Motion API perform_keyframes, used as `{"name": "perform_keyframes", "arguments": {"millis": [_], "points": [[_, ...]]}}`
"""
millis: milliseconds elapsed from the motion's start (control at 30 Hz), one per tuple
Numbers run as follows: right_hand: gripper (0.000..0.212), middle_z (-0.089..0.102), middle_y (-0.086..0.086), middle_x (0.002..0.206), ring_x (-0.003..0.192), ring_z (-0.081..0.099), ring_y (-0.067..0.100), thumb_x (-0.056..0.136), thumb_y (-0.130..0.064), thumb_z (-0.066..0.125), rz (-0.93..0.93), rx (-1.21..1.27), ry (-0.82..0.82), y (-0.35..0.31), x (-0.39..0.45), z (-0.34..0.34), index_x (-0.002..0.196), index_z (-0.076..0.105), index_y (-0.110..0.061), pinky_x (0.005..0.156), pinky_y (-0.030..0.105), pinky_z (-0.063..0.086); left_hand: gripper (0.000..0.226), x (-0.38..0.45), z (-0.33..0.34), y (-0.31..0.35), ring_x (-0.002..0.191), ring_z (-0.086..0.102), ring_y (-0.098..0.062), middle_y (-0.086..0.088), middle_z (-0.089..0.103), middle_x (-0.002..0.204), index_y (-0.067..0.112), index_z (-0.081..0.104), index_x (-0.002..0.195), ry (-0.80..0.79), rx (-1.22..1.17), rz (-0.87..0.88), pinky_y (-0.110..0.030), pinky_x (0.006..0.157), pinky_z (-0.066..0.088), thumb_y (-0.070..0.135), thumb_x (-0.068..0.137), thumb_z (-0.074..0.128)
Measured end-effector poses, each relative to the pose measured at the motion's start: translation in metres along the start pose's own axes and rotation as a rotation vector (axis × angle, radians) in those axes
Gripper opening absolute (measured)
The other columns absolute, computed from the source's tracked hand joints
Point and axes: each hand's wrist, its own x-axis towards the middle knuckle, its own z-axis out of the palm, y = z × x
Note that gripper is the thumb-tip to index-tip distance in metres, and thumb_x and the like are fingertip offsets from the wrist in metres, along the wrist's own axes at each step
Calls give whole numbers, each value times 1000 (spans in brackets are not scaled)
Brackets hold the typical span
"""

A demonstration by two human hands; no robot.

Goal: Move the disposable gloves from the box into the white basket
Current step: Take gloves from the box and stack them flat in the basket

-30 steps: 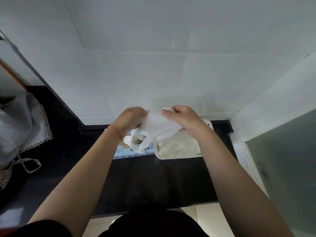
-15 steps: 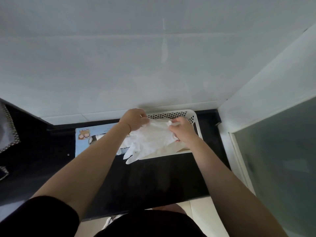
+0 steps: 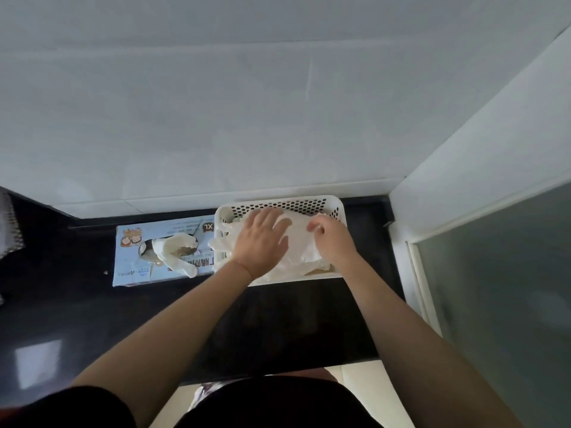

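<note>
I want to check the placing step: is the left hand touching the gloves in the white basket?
Touching. The head view shows the left hand lying flat on the gloves inside the white basket.

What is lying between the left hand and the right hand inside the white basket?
In the head view, a white disposable glove lies between them in the white basket. The left hand presses flat on it; the right hand pinches its edge.

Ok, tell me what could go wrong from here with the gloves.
1. The glove's fingers hang over the basket's left rim; when the left hand lifts from pressing, they might slide out onto the counter.
2. Another glove sticks out of the box; pulling it could drag the light box along.
3. The right hand pinches the glove edge and may lift it back out.
</note>
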Motion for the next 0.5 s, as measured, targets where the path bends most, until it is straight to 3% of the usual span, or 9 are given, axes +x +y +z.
{"name": "perform_keyframes", "arguments": {"millis": [100, 200, 300, 400, 500], "points": [[29, 61, -1, 126, 115, 56, 15, 99, -9, 48, -20, -10, -43, 1, 2, 3, 122, 64, -16, 88, 22, 41, 53, -14, 3, 3, 144, 29, -30, -9, 38, 153, 20, 49, 138, -273, 38, -87, -51, 120, 15, 46, 95, 36], [39, 55, 4, 134, 120, 53, 19, 96, -2, 48, -38, -105, -52, 1, 2, 3, 132, 58, -13, 90, 23, 40, 61, -20, 4, -2, 152, 0, -24, -2, 10, 164, 26, 26, 152, -368, 87, -114, -47, 122, -6, 54, 98, 28], [36, 53, 9, 133, 107, 58, 25, 95, 1, 46, -38, -281, -10, 0, -2, -1, 128, 56, -9, 86, 32, 49, 76, -23, 4, -6, 152, -3, -23, 0, 7, 165, 29, 24, 153, -347, 105, -137, -46, 120, -11, 64, 87, 8], [22, 42, 12, 144, 83, 60, 23, 93, 2, 50, -69, -468, 9, -2, -6, -5, 112, 57, -6, 71, 30, 49, 83, -24, 4, -9, 152, -3, -24, 1, 7, 165, 32, 21, 154, -328, 101, -157, -47, 119, -10, 71, 83, 6], [22, 39, 17, 144, 86, 60, 21, 93, 1, 51, -94, -562, 17, -3, -6, -3, 114, 56, -3, 73, 27, 46, 90, -23, 5, -10, 151, -6, -24, 1, 1, 165, 35, 11, 155, -360, 113, -161, -49, 119, -9, 78, 77, 7]]}}
